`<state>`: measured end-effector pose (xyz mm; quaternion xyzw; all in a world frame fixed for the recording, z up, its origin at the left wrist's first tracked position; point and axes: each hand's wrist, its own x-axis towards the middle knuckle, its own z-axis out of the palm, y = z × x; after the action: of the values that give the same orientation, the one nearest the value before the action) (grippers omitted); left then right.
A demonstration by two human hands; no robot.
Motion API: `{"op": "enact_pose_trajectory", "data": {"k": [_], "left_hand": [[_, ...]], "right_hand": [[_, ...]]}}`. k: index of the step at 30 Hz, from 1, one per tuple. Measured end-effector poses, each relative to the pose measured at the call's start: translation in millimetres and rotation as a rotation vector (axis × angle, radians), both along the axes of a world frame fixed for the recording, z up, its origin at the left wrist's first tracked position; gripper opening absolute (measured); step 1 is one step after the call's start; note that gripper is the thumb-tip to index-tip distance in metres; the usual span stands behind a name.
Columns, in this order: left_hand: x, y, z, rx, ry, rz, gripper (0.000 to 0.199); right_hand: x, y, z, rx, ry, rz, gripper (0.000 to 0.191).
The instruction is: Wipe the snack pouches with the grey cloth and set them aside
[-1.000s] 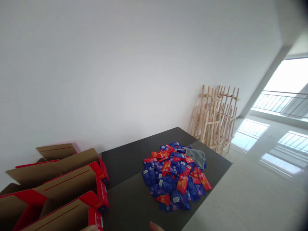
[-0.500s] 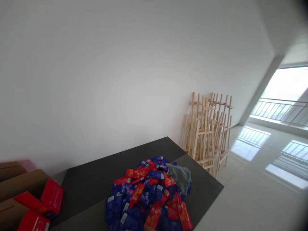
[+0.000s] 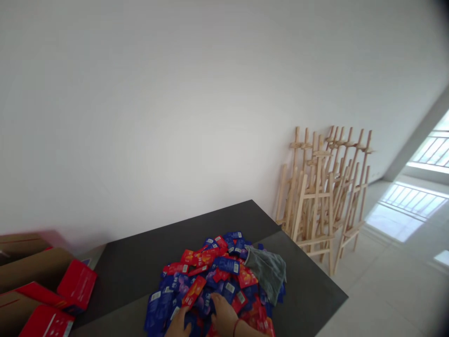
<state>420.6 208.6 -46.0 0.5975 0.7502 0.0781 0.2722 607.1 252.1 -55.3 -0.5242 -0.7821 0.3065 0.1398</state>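
Note:
A heap of red and blue packets [image 3: 228,266] lies on the dark table [image 3: 140,255], with a grey cloth [image 3: 268,270] over its right side. At the bottom of the view my left hand [image 3: 178,324] is closed on the lower end of a red packet [image 3: 194,291] that tilts up to the right. My right hand [image 3: 224,316], with a red band at the wrist, rests on the blue packets just right of it, thumb and fingers apart; nothing is seen in its grasp.
Open cardboard boxes with red flaps [image 3: 77,284] stand at the left edge of the table. Several wooden easels [image 3: 319,201] lean by the white wall beyond the table's right side. A railing and window light show at the far right.
Both hands have come into view from the bottom edge and reached the heap. My left hand has taken hold of a red packet. The view has turned slightly left.

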Motion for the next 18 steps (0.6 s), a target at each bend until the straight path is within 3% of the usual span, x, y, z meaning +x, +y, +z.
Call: {"op": "enact_pose_trajectory", "data": {"k": [4, 11, 15, 18], "left_hand": [[2, 22, -4.9, 0.037, 0.095, -0.033, 0.059], [-2, 39, -32.0, 0.053, 0.141, -0.077, 0.063], [-2, 42, -38.8, 0.076, 0.171, -0.121, 0.062], [-1, 37, -35.3, 0.134, 0.170, -0.128, 0.060]], "right_hand": [[24, 35, 8.8, 0.032, -0.073, -0.053, 0.065], [103, 121, 20.4, 0.084, -0.279, -0.271, 0.060], [126, 137, 15.3, 0.041, -0.371, -0.357, 0.067], [128, 130, 12.8, 0.024, -0.393, -0.386, 0.067]]}}
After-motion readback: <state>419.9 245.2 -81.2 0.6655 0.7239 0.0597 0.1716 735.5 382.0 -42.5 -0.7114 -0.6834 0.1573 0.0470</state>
